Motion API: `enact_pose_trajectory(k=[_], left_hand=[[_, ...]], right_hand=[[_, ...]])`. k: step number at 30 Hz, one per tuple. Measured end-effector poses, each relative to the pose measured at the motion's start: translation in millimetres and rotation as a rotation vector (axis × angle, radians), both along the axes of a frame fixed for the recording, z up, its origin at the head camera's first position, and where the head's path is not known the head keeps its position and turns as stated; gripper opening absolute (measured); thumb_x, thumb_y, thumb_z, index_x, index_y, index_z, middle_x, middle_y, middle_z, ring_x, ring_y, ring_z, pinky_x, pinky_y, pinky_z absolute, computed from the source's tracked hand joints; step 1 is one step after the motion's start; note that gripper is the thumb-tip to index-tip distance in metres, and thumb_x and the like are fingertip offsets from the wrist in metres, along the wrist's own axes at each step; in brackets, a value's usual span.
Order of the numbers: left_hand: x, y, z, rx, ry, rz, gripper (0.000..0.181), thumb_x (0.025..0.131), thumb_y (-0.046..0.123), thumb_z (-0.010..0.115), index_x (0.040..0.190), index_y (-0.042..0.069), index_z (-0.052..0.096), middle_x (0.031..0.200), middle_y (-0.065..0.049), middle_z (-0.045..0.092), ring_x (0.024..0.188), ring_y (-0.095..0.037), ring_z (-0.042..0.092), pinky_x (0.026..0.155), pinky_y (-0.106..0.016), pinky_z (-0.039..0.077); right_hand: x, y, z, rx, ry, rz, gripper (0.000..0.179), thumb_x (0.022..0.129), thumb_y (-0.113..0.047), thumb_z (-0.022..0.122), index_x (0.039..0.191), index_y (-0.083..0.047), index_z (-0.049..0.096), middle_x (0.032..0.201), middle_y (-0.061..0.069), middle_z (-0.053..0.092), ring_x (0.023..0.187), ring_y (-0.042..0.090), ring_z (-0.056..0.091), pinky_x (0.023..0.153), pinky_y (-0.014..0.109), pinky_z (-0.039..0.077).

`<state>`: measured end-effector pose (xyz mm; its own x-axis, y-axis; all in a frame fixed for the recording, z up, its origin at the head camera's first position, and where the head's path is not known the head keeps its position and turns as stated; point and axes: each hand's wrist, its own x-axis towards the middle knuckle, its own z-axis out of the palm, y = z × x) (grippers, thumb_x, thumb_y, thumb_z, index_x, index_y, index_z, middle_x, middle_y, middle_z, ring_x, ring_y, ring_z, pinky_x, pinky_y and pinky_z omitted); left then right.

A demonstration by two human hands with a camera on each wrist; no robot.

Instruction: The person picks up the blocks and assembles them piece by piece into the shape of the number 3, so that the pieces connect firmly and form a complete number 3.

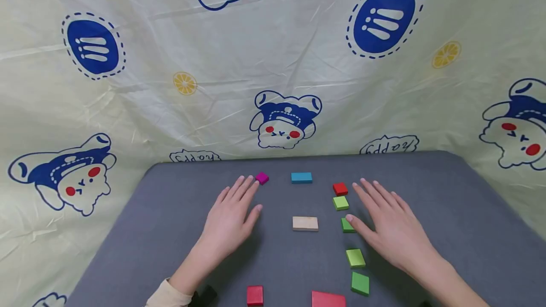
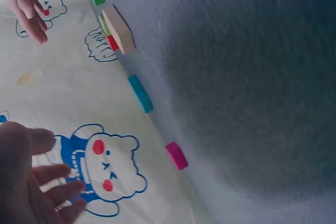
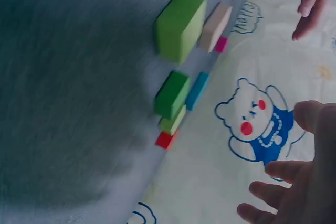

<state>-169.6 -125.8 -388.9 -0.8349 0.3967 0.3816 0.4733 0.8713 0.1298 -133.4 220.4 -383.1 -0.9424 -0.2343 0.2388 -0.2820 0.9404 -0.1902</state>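
Both hands hover over a grey table with fingers spread and nothing held. The left hand (image 1: 230,219) is nearest a magenta block (image 1: 262,178), its fingertips just left of it in the head view. My right hand (image 1: 390,229) is beside a column of blocks: a red block (image 1: 340,189), a light green block (image 1: 341,203), a dark green block (image 1: 347,225) partly covered by the thumb, another light green block (image 1: 356,258) and another dark green block (image 1: 360,283). Between the hands lie a blue block (image 1: 301,178) and a pale wooden block (image 1: 305,223).
Close to the near edge of the head view lie a small red block (image 1: 255,295) and a larger red block (image 1: 328,299), cut off by the frame. Behind the grey table (image 1: 170,212) hangs a pale sheet (image 1: 141,112) printed with cartoon figures.
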Motion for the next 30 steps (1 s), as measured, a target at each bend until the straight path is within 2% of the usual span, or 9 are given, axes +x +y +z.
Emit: enact_pose_trajectory(k=[3,8,13,22,30], left_hand=[[-8.6,-1.0,0.2,0.040,-0.053,-0.068,0.062,0.093,0.035,0.066,0.149,0.016,0.045,0.153,-0.003,0.040,0.143,-0.021,0.030,0.113,-0.047,0.026],[-20.6,-1.5,-3.9,0.117,-0.147,-0.169,0.065,0.089,0.032,0.073,0.147,0.015,0.047,0.152,-0.003,0.042,0.141,-0.019,0.034,0.110,-0.046,0.031],[-29.5,1.0,-10.9,0.136,-0.220,-0.255,0.064,0.088,0.030,0.075,0.145,0.014,0.049,0.151,-0.002,0.042,0.140,-0.019,0.036,0.107,-0.044,0.035],[-43.2,12.6,-20.0,0.150,-0.439,-0.315,0.062,0.091,0.030,0.072,0.146,0.014,0.048,0.149,-0.001,0.046,0.138,-0.018,0.040,0.108,-0.043,0.035],[-47.5,21.9,-31.4,0.202,-0.528,-0.376,0.057,0.091,0.024,0.072,0.142,0.010,0.051,0.143,-0.002,0.051,0.133,-0.017,0.045,0.107,-0.040,0.036]], right_hand=[[-5.4,3,-1.0,0.000,0.033,0.024,0.076,0.094,-0.059,0.053,0.151,-0.010,0.039,0.154,0.016,0.035,0.139,0.040,0.030,0.106,0.063,0.023],[-11.6,3,-6.3,-0.018,0.067,0.070,0.069,0.093,-0.046,0.064,0.148,-0.010,0.044,0.149,0.016,0.043,0.133,0.039,0.038,0.103,0.062,0.027],[-18.7,5,-12.8,-0.047,0.087,0.128,0.064,0.091,-0.037,0.069,0.145,-0.009,0.048,0.144,0.014,0.049,0.129,0.036,0.044,0.102,0.060,0.030],[-26.6,14,-20.1,-0.169,-0.049,0.211,0.056,0.093,-0.027,0.069,0.143,-0.010,0.050,0.142,0.012,0.050,0.128,0.034,0.046,0.099,0.057,0.039],[-30.8,18,-26.3,-0.197,-0.105,0.260,0.053,0.090,-0.020,0.073,0.139,-0.012,0.055,0.136,0.008,0.055,0.124,0.029,0.050,0.096,0.053,0.044]])
